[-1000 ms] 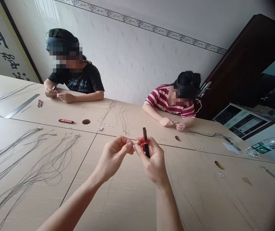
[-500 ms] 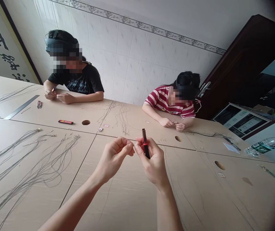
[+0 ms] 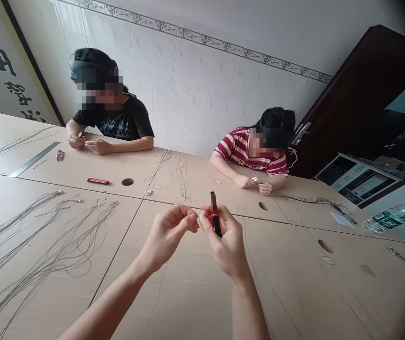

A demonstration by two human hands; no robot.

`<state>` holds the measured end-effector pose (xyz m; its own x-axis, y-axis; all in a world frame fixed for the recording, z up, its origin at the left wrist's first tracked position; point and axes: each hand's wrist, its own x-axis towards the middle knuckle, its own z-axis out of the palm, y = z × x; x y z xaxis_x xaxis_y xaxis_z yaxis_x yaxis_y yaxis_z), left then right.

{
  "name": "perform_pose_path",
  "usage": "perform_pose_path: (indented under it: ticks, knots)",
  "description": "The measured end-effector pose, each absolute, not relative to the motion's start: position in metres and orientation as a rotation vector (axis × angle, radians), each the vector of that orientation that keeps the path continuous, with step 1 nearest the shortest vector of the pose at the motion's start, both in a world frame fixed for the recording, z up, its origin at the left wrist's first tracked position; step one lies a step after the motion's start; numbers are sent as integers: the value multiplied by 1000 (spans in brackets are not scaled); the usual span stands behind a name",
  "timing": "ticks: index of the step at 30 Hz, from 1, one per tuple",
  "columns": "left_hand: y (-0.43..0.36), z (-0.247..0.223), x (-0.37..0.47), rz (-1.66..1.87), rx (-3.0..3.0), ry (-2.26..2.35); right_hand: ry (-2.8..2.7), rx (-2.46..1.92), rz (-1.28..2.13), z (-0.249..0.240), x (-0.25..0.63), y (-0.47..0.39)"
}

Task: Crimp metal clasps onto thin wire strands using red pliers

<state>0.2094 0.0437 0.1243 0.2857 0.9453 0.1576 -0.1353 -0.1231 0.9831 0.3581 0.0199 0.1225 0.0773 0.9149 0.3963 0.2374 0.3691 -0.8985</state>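
Note:
My left hand (image 3: 169, 229) is closed in a pinch at the middle of the view, its thumb and fingertips on a fine strand that is hard to make out. From beneath it a thin dark cord (image 3: 158, 298) trails down across the table. My right hand (image 3: 225, 238) is wrapped round small black-and-red pliers (image 3: 216, 222), which stand nearly upright. The right thumb and forefinger also pinch close to the left fingertips, with a tiny pale piece between the hands. Its exact shape is too small to tell.
Bundles of thin cords (image 3: 52, 252) with metal ends lie at left. Beyond are a steel ruler (image 3: 34, 159), a black-and-red box cutter (image 3: 98, 181) and round table holes (image 3: 128, 182). Two people sit opposite, hands on the table (image 3: 195, 302). A water bottle (image 3: 395, 217) lies at right.
Both hands keep nearly the same pose, still close together with the pliers in the right. The view has shifted slightly. A bright object now shows in the hands of the person at right.

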Motion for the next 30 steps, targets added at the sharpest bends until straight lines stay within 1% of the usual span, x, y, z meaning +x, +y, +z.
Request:
perform_pose_path:
  ticks: [20,26,30]
  knots:
    - [43,126,212,1126,1252,783,-1435,-1107,692,120,360,20]
    - [41,130,213,1034,1275,694,-1422,-1110,658,122,362,20]
    - [40,129,214,1030,1299,740,-1420,-1123,628,124,363,20]
